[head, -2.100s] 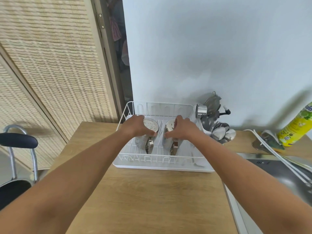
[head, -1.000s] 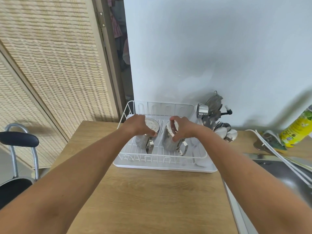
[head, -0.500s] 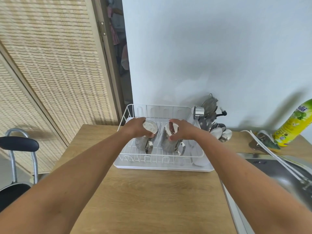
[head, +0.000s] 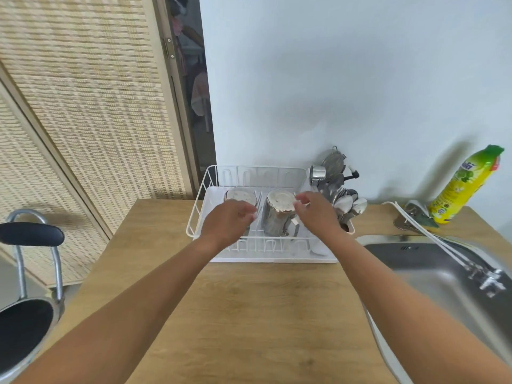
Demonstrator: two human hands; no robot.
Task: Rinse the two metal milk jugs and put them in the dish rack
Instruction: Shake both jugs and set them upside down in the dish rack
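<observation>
Jugs, left jug (head: pixel 240 195) and right jug (head: pixel 278 214), upside down in dish rack (head: pixel 198 209); left hand (head: pixel 227 224) and right hand (head: pixel 315 214) loose, gripping nothing.

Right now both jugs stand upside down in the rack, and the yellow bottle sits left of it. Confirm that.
One thing is wrong: the head view shows the yellow bottle right of the rack, beyond the sink. Both jugs do stand upside down in the rack.

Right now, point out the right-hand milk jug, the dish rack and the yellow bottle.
right-hand milk jug (head: pixel 274 221): head view, on its shiny side wall.
dish rack (head: pixel 210 176): head view, on its back left corner wire.
yellow bottle (head: pixel 460 187): head view, on its label.
</observation>
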